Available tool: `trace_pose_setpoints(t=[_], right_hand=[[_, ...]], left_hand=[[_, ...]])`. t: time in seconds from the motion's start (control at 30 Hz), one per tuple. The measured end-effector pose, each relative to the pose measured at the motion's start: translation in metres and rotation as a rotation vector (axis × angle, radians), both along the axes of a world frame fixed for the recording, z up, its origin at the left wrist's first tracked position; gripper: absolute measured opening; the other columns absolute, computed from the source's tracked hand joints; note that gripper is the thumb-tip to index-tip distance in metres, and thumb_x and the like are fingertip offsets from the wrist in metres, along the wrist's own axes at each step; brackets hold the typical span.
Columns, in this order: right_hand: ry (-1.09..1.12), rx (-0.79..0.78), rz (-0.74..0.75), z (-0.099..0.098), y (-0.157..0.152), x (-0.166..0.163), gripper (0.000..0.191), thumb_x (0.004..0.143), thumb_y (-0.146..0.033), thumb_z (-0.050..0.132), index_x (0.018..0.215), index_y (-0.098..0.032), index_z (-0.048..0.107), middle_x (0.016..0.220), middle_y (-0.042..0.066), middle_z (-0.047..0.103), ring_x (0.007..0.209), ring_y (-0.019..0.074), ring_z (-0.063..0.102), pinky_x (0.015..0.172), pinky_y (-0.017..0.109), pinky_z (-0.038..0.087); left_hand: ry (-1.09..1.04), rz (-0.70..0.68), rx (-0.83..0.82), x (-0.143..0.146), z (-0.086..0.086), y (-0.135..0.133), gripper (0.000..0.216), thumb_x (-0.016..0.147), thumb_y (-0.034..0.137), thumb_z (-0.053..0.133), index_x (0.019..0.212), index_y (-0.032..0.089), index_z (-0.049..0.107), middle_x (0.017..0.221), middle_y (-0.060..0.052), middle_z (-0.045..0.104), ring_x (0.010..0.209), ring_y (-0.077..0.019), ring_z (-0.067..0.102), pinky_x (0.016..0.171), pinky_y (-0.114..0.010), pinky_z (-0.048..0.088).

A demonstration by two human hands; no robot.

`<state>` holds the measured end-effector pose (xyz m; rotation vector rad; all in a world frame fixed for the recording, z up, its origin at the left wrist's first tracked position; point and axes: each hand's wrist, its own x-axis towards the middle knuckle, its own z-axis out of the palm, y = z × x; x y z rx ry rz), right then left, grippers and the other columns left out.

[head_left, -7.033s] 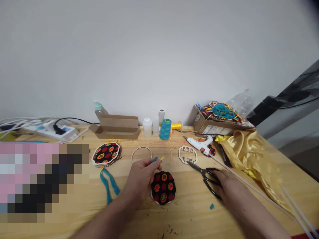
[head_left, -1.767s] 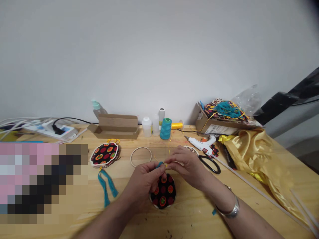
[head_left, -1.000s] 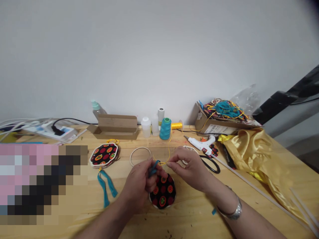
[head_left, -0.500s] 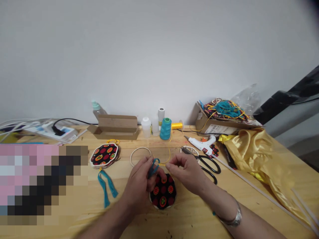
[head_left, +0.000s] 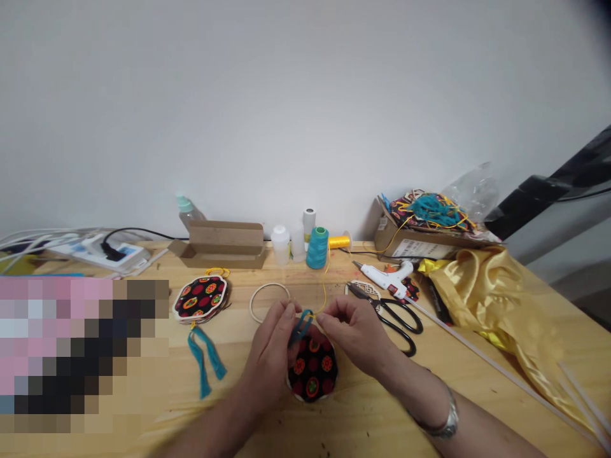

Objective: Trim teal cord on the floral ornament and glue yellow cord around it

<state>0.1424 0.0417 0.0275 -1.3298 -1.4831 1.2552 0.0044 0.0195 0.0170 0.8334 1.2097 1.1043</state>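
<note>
My left hand (head_left: 273,346) pinches a small loop of teal thread (head_left: 300,326) just above a round black fabric piece with red and yellow flowers (head_left: 312,371) lying on the wooden table (head_left: 363,413). My right hand (head_left: 356,334) pinches a thin yellow cord (head_left: 323,298) that ties onto the teal loop and runs up toward the spools. Both hands are closed and almost touch over the top edge of the fabric piece.
A wooden ring (head_left: 268,299), a stack of patterned fabric discs (head_left: 202,296) with a teal tassel (head_left: 206,359), a teal spool (head_left: 317,248), a yellow spool (head_left: 338,242), black scissors (head_left: 396,317), a white glue gun (head_left: 384,277), yellow satin cloth (head_left: 491,292), glue sticks, cardboard boxes (head_left: 222,243) and a power strip (head_left: 105,251).
Seven seconds ago my right hand lay on the scissors; it has since left them and taken the yellow cord. In the last second both hands came closer together over the teal loop.
</note>
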Motion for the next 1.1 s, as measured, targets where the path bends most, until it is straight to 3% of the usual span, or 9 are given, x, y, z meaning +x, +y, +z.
trace_pose_setpoints(t=[0.13,0.23,0.43,0.6,0.67,1.1], right_hand=[[0.015,-0.016,-0.025,-0.0037,-0.0026,-0.0017,0.014,0.07,-0.02,0.054,0.056,-0.016,0.051,0.051,-0.002,0.057,0.048,0.0093,0.051,0.046,0.019,0.04],[-0.017,0.005,-0.057,-0.005,-0.0049,-0.0035,0.015,0.071,-0.024,0.054,0.058,-0.016,0.052,0.053,0.0,0.058,0.05,0.0107,0.052,0.048,0.021,0.041],[-0.181,0.164,-0.138,-0.0014,-0.0065,-0.005,0.018,0.072,-0.024,0.053,0.055,-0.016,0.056,0.056,0.001,0.06,0.055,0.0119,0.053,0.053,0.023,0.042],[-0.236,0.211,-0.149,-0.0021,-0.0081,-0.0055,0.019,0.072,-0.024,0.054,0.055,-0.016,0.055,0.055,0.0,0.058,0.054,0.0112,0.051,0.052,0.022,0.039],[-0.252,0.219,-0.148,-0.0034,-0.0089,-0.006,0.019,0.072,-0.023,0.054,0.055,-0.016,0.055,0.055,0.0,0.058,0.054,0.011,0.05,0.052,0.022,0.039],[-0.295,0.254,-0.129,-0.0068,-0.0087,-0.0062,0.02,0.074,-0.024,0.052,0.056,-0.016,0.056,0.056,0.0,0.058,0.054,0.011,0.05,0.053,0.023,0.038]], left_hand=[[0.013,0.02,0.014,-0.0009,0.0008,-0.0032,0.054,0.073,0.053,0.055,0.115,0.018,0.052,0.069,-0.002,0.064,0.063,-0.0171,0.059,0.054,-0.025,0.045],[0.053,0.057,0.043,-0.002,-0.0003,-0.0033,0.059,0.073,0.049,0.057,0.122,0.016,0.05,0.073,-0.003,0.066,0.07,-0.0192,0.06,0.06,-0.027,0.046],[0.249,0.071,0.131,-0.0019,0.0044,0.001,0.041,0.074,0.045,0.055,0.1,0.015,0.065,0.077,-0.004,0.067,0.079,-0.0207,0.059,0.067,-0.027,0.044],[0.305,-0.032,0.13,-0.0012,0.0025,0.0017,0.036,0.08,0.048,0.046,0.074,0.017,0.064,0.057,0.001,0.057,0.051,-0.0127,0.045,0.046,-0.022,0.033],[0.3,-0.051,0.129,-0.0015,-0.0009,0.0018,0.036,0.081,0.047,0.045,0.069,0.017,0.061,0.057,0.001,0.055,0.051,-0.0122,0.044,0.046,-0.022,0.032],[0.449,-0.116,0.214,-0.0028,-0.0025,0.0035,0.025,0.081,0.038,0.05,0.068,0.02,0.061,0.064,0.002,0.059,0.067,-0.0143,0.053,0.063,-0.021,0.039]])
